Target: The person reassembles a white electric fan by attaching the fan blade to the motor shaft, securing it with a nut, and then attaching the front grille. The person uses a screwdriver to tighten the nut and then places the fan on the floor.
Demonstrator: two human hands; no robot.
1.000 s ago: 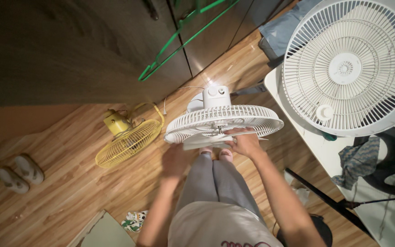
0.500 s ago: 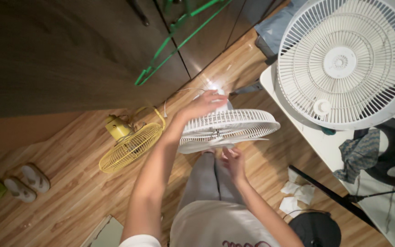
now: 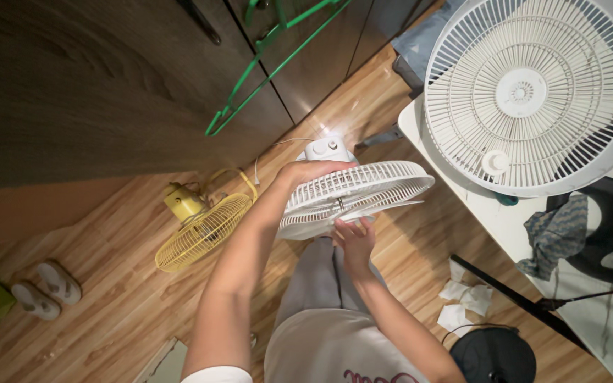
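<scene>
A white fan (image 3: pixel 363 188) stands in front of my legs, its rear grille tilted toward me. My left hand (image 3: pixel 306 172) curls over the grille's upper left rim and grips it. My right hand (image 3: pixel 352 237) is under the grille's lower edge, fingers touching the white blade near the hub. The fan's motor housing with knobs (image 3: pixel 329 149) shows just behind the grille.
A white front fan grille (image 3: pixel 530 92) lies on a white table (image 3: pixel 505 227) at the right, beside a crumpled cloth (image 3: pixel 558 241). A small yellow fan (image 3: pixel 200 227) lies on the wooden floor. Slippers (image 3: pixel 40 287) sit left; dark cabinets (image 3: pixel 108 85) and a green frame (image 3: pixel 264 64) stand behind.
My left hand rose from below the fan to the grille's top rim and now grips it. My right hand dropped from the grille's front to beneath it. The grille tilted.
</scene>
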